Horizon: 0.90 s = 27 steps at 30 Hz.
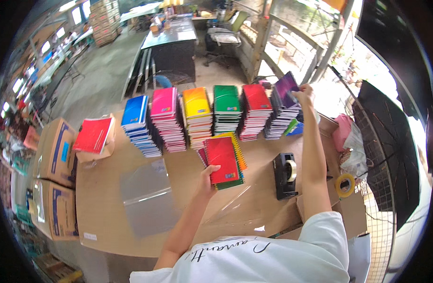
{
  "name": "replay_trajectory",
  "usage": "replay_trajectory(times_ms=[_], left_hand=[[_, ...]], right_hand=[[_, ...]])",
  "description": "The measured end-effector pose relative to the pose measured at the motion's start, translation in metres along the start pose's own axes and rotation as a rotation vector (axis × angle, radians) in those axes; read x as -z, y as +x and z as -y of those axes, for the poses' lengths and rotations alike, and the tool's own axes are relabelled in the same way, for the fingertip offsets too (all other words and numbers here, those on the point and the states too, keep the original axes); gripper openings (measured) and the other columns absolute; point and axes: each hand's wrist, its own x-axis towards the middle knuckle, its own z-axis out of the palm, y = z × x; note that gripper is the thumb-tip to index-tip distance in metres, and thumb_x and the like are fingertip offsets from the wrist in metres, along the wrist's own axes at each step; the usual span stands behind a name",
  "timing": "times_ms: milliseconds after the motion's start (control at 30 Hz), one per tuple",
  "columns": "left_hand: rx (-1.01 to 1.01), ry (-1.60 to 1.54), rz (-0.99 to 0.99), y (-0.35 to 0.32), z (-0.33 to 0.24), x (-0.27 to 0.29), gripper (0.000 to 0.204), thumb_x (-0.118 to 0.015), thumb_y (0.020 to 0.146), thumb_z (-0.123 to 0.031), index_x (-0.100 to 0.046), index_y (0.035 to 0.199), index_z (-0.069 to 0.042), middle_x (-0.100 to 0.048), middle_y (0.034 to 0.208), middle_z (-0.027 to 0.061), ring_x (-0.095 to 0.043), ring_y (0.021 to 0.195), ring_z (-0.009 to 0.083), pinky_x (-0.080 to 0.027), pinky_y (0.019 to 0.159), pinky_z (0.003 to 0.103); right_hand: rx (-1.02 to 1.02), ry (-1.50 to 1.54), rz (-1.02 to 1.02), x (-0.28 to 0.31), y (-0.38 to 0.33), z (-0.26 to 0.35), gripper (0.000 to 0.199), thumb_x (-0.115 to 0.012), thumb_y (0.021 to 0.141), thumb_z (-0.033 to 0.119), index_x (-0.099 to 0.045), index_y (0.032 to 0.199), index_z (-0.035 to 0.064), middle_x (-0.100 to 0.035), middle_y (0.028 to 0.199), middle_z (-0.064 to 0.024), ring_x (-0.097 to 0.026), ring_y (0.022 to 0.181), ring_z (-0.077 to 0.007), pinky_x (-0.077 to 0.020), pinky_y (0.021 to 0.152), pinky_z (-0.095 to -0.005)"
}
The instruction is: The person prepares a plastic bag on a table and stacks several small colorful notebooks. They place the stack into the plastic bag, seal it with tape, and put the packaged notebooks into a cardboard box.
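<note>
My left hand (208,179) is closed on a small fan of spiral notebooks (223,159), held above the middle of the table. A red one is on top, with yellow, green and magenta edges showing beneath. At the far right, the fingers of my right hand (305,95) pinch a purple notebook (285,88), tilted up over the purple stack (278,121). Left of that stack stand tall piles of notebooks in a row: blue (134,111), pink (163,102), yellow (196,104), green (226,100) and red (257,98).
A black tape dispenser (281,179) sits right of centre, near a yellow tape roll (344,185). Clear plastic sheets (148,203) lie on the table (101,212). Cardboard boxes (61,151) and larger red notebooks (94,134) are at left. Wire mesh (374,174) borders the right.
</note>
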Motion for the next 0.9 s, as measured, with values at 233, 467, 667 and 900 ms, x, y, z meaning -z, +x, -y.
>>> replay_trajectory(times_ms=[233, 467, 667, 900], left_hand=[[-0.015, -0.002, -0.023, -0.017, 0.015, 0.005, 0.043, -0.061, 0.078, -0.021, -0.050, 0.115, -0.001, -0.062, 0.104, 0.0126, -0.064, 0.090, 0.0231, -0.055, 0.081, 0.039], [-0.241, 0.158, -0.112, -0.054, 0.052, -0.007, 0.063, -0.072, 0.075, -0.013, -0.040, 0.127, -0.003, -0.057, 0.114, 0.0118, -0.059, 0.103, 0.0228, -0.050, 0.090, 0.041], [-0.388, 0.937, 0.595, -0.103, 0.020, -0.050, 0.075, -0.079, 0.061, -0.013, -0.044, 0.128, -0.011, -0.053, 0.124, 0.0104, -0.047, 0.121, 0.0267, -0.030, 0.106, 0.051], [-0.710, 1.646, 1.102, -0.124, 0.043, -0.086, 0.081, -0.080, 0.056, -0.021, -0.046, 0.129, -0.027, -0.040, 0.140, 0.0054, -0.031, 0.134, 0.0277, -0.010, 0.110, 0.061]], right_hand=[[-0.252, 0.806, 0.971, 0.017, -0.227, 0.067, 0.031, -0.074, 0.074, 0.003, -0.058, 0.101, 0.0007, -0.064, 0.090, -0.0082, -0.060, 0.079, -0.0132, -0.0484, 0.064, -0.0239], [-0.276, 0.756, 0.761, 0.009, -0.344, -0.005, 0.052, -0.072, 0.072, 0.031, -0.053, 0.112, 0.0035, -0.057, 0.106, -0.0129, -0.058, 0.089, -0.0261, -0.0483, 0.079, -0.0374], [-1.038, 1.390, 1.387, 0.084, -0.350, -0.035, 0.086, -0.043, 0.078, 0.073, -0.035, 0.138, 0.0131, -0.043, 0.133, -0.0221, -0.050, 0.117, -0.0375, -0.0453, 0.094, -0.0493], [-1.352, 1.166, 1.131, 0.128, -0.439, -0.091, 0.060, -0.058, 0.084, 0.041, -0.047, 0.128, 0.0023, -0.061, 0.112, -0.0172, -0.063, 0.100, -0.0279, -0.0509, 0.090, -0.0455]])
